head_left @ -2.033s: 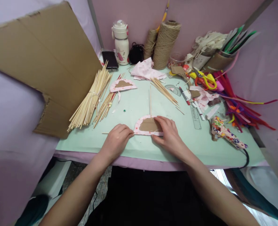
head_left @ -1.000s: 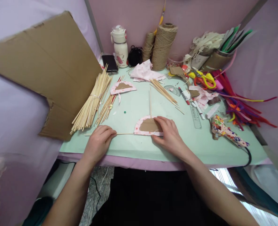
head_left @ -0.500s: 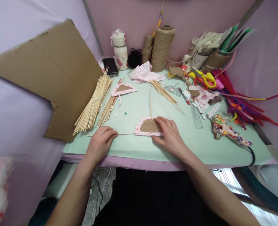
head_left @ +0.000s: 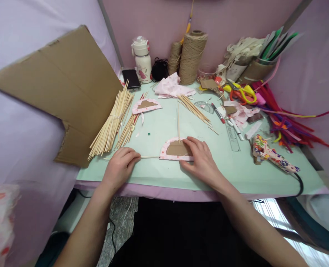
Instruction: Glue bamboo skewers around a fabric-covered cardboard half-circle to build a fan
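Pale purple cloth walls close in a small craft nook, and a mint-green bench [head_left: 164,178] fills its floor, crowded along the back and right so that the near middle is left for working. Leaning against the left wall, a big sheet of cardboard [head_left: 61,85] stands out of the way, its lower edge notched where pieces appear to have been cut. Beside it lies a tied bundle of bamboo skewers [head_left: 111,120], within easy reach of the left hand [head_left: 121,167], and a looser fan of skewers [head_left: 193,105] sits farther back. Two spools of jute twine [head_left: 190,55] stand upright at the rear wall next to a white water bottle [head_left: 142,57]. Pipe cleaners [head_left: 286,126] sprawl at the right, with yellow scissors [head_left: 243,92] and a floral-wrapped glue gun [head_left: 272,157] near them. At the centre lies a half-round cardboard piece edged in pink fabric [head_left: 177,149]; the right hand [head_left: 200,159] lies flat with fingers spread on it, apparently to pin it down. The left hand pinches a single skewer [head_left: 149,157] lying flat on the bench, its tip touching the piece's left edge. Another skewer [head_left: 178,120] sticks out from the piece's curved top.
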Action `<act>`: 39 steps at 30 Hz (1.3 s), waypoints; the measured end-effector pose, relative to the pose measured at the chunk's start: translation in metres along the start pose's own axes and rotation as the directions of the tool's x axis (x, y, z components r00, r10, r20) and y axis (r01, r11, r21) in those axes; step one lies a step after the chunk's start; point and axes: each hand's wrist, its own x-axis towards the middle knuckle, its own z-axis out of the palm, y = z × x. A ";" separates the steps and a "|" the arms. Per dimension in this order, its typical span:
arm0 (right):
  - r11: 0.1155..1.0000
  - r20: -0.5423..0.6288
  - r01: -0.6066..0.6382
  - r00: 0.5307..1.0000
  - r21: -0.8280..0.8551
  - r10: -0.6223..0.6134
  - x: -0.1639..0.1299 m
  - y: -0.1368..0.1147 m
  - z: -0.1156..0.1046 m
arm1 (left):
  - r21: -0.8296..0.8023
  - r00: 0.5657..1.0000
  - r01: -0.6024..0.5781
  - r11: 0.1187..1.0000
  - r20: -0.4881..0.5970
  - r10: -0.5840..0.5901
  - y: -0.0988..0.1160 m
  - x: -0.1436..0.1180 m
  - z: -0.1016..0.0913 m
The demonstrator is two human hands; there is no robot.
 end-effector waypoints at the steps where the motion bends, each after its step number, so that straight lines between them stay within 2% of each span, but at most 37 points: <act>1: 1.000 -0.004 0.003 1.000 -0.002 -0.003 0.000 0.000 0.000 | 0.003 1.000 -0.005 1.000 0.003 0.005 0.000 0.001 0.000; 12: 0.999 -0.021 0.029 0.999 -0.021 -0.030 0.000 0.001 0.002 | 0.040 0.998 -0.066 0.997 0.014 0.066 -0.002 0.002 0.003; 25: 0.999 -0.021 0.044 0.999 -0.031 -0.044 0.000 0.000 0.001 | 0.049 0.999 -0.050 0.998 0.019 0.050 -0.009 -0.009 -0.004; 36: 0.999 -0.008 0.027 1.000 -0.020 -0.027 -0.001 0.001 0.002 | -0.011 1.000 -0.019 1.000 0.003 0.019 -0.001 -0.004 0.006; 39: 0.999 -0.044 0.003 0.999 -0.035 -0.004 -0.003 -0.002 0.001 | -0.021 1.000 -0.005 1.000 0.007 0.005 -0.001 -0.005 0.007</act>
